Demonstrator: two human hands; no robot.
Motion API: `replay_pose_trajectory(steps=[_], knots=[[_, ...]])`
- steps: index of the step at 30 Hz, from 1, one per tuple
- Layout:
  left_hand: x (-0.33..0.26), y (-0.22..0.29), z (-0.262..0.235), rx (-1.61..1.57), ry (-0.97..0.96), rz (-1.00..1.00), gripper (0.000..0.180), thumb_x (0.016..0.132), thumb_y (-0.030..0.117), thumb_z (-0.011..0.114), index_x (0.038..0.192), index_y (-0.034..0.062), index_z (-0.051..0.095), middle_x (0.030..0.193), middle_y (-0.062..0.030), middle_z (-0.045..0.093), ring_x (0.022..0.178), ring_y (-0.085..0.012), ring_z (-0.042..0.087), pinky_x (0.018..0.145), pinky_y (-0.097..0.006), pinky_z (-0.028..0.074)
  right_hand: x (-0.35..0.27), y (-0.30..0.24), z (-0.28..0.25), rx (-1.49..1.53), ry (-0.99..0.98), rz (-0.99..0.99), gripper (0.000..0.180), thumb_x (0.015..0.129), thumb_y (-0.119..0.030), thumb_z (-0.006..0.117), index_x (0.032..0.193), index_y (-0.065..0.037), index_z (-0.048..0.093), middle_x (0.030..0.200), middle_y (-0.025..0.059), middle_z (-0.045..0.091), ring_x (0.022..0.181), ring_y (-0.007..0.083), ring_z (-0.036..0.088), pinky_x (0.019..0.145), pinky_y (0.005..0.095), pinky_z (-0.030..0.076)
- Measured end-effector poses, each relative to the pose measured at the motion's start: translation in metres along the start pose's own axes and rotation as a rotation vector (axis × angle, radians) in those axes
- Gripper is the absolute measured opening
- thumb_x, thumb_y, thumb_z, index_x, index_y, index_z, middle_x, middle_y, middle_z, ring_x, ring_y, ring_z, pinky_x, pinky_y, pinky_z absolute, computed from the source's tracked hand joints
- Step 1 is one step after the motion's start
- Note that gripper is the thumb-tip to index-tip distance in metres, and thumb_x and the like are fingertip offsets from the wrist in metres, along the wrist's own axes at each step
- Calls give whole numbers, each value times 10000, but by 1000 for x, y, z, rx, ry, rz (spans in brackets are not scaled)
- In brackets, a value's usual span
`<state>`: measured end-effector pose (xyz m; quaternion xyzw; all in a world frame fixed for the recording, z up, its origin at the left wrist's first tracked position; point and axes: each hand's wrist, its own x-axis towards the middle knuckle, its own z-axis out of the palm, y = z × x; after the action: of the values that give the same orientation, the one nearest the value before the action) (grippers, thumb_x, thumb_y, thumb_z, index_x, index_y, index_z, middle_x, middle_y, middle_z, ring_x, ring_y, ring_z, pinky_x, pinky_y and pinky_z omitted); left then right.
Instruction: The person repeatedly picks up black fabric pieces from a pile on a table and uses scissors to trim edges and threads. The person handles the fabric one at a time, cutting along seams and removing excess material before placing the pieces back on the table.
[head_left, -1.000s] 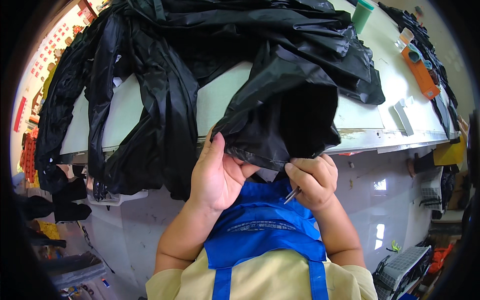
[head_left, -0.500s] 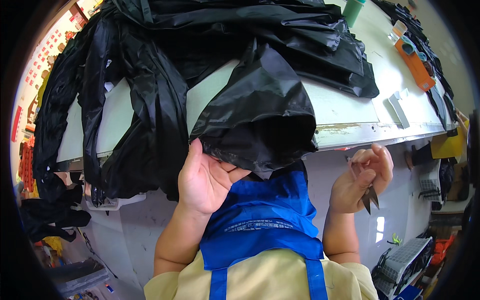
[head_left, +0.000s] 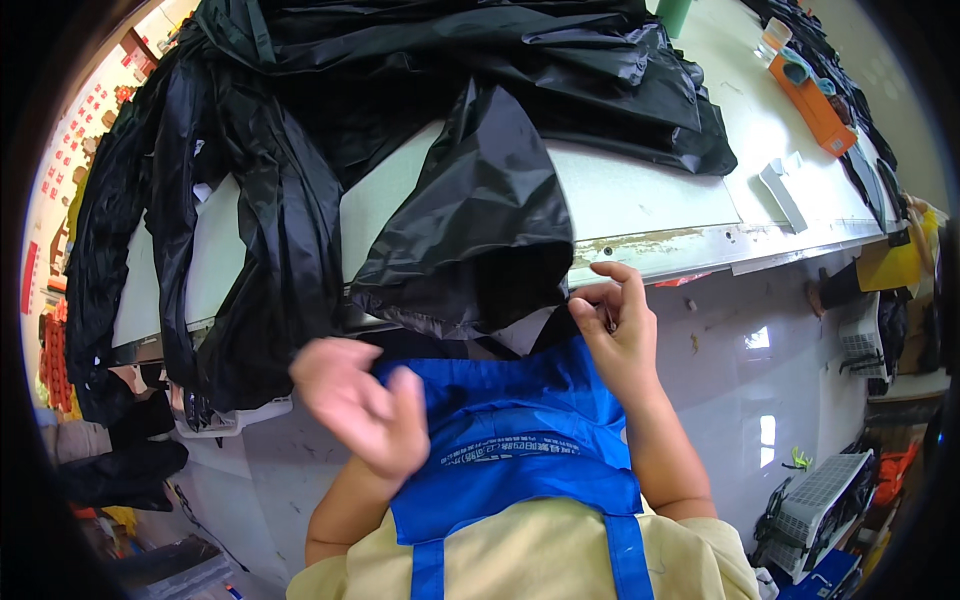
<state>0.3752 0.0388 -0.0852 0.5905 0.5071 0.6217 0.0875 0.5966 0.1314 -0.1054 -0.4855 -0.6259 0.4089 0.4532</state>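
Holds the left hand [head_left: 362, 405] clear of everything now, just before the front edge of the white table [head_left: 640, 190], fingers loose, apart and blurred. Over to the right hand [head_left: 620, 335], up by that same edge: thumb and fingertips close together at the right corner of a wide-mouthed black cloth piece [head_left: 480, 215], one finger raised; cannot tell if clamped on the hem or only touching. Shows a dark glint of metal [head_left: 611, 326] among those curled fingers, too small to name. And the cloth piece? Droops over the table's front edge, mouth toward the body, dark and hollow inside, narrowing across the tabletop to a pile of black fabric [head_left: 450, 60]. Sprawls there, glossy and creased, over the table's far part, long folds spilling past the front edge on the left. Look along to the table's right end: an orange box [head_left: 812, 105], a clear cup [head_left: 773, 38] just behind, a bent white strip [head_left: 783, 198] nearer the front edge. Spot a green cylinder [head_left: 673, 15] at the table's far side, partly cut off. Down low, before the table's right end, a white basket [head_left: 825, 495]. Facing the table's front edge, a blue apron [head_left: 515, 490] over a yellow shirt [head_left: 500, 560].
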Motion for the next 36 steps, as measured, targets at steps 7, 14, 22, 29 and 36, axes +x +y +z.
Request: replay_pose_trajectory(steps=[7,14,22,29,36], knots=[[41,11,76,-27,-588,-341,365,871,154,666,1140,-63,546,985,-129,648,895,-178,650,738,-288,527,-2,-3,5,-127,-31,-127,381,775,-9,688,1132,-56,562,845,72,641,572,112,466,542,244,422],[43,-21,79,-409,-375,-733,197,905,156,609,1019,-4,629,757,-65,644,549,-67,529,494,-198,425,4,-18,-10,-79,-235,-166,446,749,-38,687,1173,-72,553,987,114,646,595,176,561,570,280,472],[50,-14,78,-643,-236,-857,214,941,197,586,867,1,629,765,-94,653,594,-83,567,443,-194,386,5,-17,-12,-23,-274,-260,567,783,-237,718,1217,-18,428,983,120,622,667,226,557,649,314,478],[46,-4,73,-888,-203,-855,207,959,175,559,904,-9,636,833,-124,665,655,-123,595,501,-217,403,12,-18,-15,-124,-190,-311,265,886,-139,604,1055,24,478,917,172,573,772,307,576,697,381,466],[43,-7,69,-779,-264,-765,211,954,185,564,907,-2,649,851,-124,670,669,-130,585,511,-235,402,25,-40,-11,-119,-212,-248,261,789,-89,715,1027,-9,645,817,120,627,751,272,628,667,335,505]])
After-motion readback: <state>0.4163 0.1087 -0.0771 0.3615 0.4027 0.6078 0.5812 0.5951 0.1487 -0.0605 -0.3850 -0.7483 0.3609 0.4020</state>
